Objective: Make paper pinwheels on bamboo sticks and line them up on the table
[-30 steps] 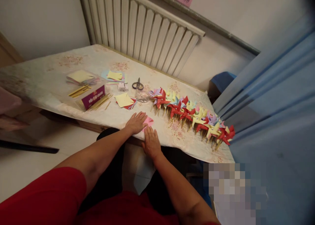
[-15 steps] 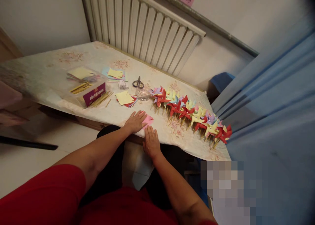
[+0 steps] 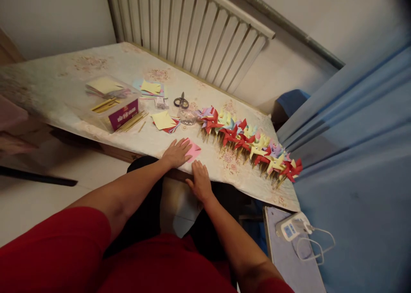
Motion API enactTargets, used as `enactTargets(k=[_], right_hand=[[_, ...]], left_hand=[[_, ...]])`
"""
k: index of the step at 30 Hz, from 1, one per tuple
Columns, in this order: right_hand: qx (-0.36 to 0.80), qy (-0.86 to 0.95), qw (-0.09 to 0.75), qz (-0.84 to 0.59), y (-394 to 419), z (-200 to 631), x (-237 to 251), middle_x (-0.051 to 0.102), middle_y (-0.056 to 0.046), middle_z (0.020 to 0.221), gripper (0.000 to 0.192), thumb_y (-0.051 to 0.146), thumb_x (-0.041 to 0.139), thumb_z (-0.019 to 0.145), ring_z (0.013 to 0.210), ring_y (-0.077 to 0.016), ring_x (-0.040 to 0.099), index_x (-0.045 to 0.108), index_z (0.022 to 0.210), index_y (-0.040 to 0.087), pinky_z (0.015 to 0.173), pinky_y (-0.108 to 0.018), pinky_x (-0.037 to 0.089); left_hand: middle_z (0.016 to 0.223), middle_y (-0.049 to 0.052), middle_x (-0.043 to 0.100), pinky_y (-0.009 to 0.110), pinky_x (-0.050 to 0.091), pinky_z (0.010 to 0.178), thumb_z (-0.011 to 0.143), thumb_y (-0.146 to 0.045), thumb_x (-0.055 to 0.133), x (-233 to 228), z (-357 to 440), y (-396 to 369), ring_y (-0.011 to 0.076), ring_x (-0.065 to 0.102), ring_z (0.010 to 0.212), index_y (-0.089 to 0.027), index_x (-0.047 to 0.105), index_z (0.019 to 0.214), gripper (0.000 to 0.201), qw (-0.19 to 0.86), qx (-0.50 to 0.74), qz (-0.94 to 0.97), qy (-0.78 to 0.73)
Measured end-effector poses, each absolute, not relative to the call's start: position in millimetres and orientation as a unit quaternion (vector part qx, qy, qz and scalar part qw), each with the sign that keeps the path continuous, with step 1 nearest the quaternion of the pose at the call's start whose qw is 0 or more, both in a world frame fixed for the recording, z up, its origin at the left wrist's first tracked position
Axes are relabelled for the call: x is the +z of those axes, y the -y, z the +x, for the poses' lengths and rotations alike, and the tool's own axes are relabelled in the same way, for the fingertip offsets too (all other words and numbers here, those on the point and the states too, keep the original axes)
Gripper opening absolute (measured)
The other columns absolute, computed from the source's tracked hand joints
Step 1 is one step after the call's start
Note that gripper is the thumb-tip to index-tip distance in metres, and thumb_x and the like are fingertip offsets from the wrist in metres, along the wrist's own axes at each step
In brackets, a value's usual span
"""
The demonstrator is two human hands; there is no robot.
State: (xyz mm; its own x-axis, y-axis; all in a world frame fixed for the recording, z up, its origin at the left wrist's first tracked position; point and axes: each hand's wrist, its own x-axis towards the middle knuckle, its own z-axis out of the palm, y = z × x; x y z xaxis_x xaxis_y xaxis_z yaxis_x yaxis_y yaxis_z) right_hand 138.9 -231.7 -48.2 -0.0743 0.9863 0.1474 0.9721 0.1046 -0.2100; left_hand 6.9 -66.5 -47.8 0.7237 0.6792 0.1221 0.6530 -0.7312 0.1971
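Note:
A pink paper square (image 3: pixel 194 150) with slits cut at its corners lies flat at the table's near edge. My left hand (image 3: pixel 176 153) rests on its left side, fingers stretched out and covering part of it. Just below the paper, my right hand (image 3: pixel 201 179) lies at the table edge with its fingers extended and nothing in them. Beyond the left hand is a stack of cut paper sheets (image 3: pixel 163 120), yellow on top. A small clear bag (image 3: pixel 187 117) of tiny parts and black scissors (image 3: pixel 181 101) lie farther back.
Finished paper pinwheels (image 3: pixel 245 141) on sticks stand in a row on the right. At left, a clear plastic box (image 3: pixel 123 114) holds sticks and paper, with loose sticks (image 3: pixel 133 122) beside it. A white plug device (image 3: pixel 293 227) sits on a side surface at lower right.
My right hand has drawn slightly away from the pink paper, to the right. The left hand stays on the paper. The camera view has shifted a little.

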Motion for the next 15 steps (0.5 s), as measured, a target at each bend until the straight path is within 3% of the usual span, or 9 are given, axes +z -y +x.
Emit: enactTargets(k=[5,10,15], right_hand=[[0.011,0.729,0.196,-0.656,202.0,138.8,-31.5,0.036,-0.02,0.156,0.066,0.039,0.044,0.098,0.15,-0.0262,0.025,0.029,0.153,0.006,0.122,-0.048,0.022],[0.022,0.754,0.166,-0.635,164.2,129.9,-25.6,0.031,-0.018,0.159,0.069,0.046,0.042,0.099,0.151,-0.0253,0.022,0.029,0.153,0.005,0.123,-0.047,0.017],[0.025,0.717,0.14,-0.683,153.4,138.2,-41.4,0.035,-0.018,0.157,0.062,0.043,0.037,0.101,0.149,-0.0271,0.027,0.033,0.151,0.007,0.121,-0.052,0.017]], left_hand=[[0.162,0.008,0.03,0.052,0.015,0.12,0.097,-0.048,0.037,-42.0,5.8,70.5,0.028,0.019,0.15,-0.022,0.042,0.15,0.059,0.065,0.093,0.925,-0.361],[0.161,0.008,0.032,0.052,0.016,0.12,0.097,-0.037,0.036,-42.2,5.0,70.3,0.0278,0.02,0.15,-0.021,0.046,0.148,0.054,0.056,0.076,0.932,-0.349],[0.161,0.008,0.032,0.052,0.014,0.12,0.098,-0.045,0.033,-46.1,5.9,70.0,0.0277,0.019,0.15,-0.021,0.042,0.15,0.058,0.067,0.092,0.927,-0.357]])
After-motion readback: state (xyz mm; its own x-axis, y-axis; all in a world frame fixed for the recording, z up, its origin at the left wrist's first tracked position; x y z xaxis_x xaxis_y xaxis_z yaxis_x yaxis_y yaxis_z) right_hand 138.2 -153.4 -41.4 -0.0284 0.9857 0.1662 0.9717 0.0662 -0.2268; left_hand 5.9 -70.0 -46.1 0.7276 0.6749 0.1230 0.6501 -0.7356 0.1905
